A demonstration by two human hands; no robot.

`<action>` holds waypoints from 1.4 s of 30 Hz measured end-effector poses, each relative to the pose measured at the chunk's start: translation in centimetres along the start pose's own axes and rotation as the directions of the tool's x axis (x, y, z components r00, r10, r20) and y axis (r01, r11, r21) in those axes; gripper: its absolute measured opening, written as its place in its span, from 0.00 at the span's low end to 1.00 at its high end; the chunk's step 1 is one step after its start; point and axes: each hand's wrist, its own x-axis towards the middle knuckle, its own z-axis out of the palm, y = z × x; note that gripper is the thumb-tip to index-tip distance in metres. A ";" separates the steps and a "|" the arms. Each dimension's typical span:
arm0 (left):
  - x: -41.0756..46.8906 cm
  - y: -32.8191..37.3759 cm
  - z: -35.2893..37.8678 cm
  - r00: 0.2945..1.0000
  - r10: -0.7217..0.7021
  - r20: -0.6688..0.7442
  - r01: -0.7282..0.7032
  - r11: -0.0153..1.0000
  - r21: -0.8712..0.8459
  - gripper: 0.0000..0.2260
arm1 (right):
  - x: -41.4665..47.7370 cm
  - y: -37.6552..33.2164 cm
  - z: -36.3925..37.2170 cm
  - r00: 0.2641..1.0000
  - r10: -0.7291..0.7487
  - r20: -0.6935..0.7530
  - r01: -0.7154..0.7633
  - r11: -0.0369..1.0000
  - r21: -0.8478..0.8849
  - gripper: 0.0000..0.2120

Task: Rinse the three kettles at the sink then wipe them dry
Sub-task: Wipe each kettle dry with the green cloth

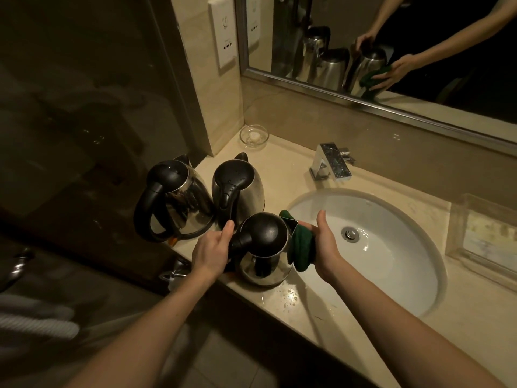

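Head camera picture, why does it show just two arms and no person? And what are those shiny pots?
The camera sits on the person's head and looks down, so you see what they see: their own arms reaching over a bathroom counter. The shiny pots are kettles for boiling water. The left hand grips the handle of the nearest kettle, which is at the counter's front edge, beside the sink. The right hand holds a green cloth against its side. A second kettle and a third kettle stand behind it. Further back are the tap, a small glass dish and a mirror, where the same hands show again.
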 end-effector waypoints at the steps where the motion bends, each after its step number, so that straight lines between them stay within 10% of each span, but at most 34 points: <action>1: -0.1 0.2 0.0 1.000 0.003 -0.026 -0.002 1.000 0.022 0.32 | 0.1 -0.4 0.1 1.000 -0.020 -0.002 0.020 1.000 -0.005 0.38; 15: -0.5 2.6 2.9 0.919 -0.063 -0.389 0.140 0.975 0.171 0.24 | 0.5 -1.9 -1.4 0.970 0.174 0.169 -0.134 0.965 -0.226 0.38; 42: 1.9 1.4 1.5 0.959 0.022 -0.281 0.039 0.978 0.207 0.31 | 5.5 -5.9 0.7 0.858 0.130 0.497 0.141 0.871 -0.471 0.39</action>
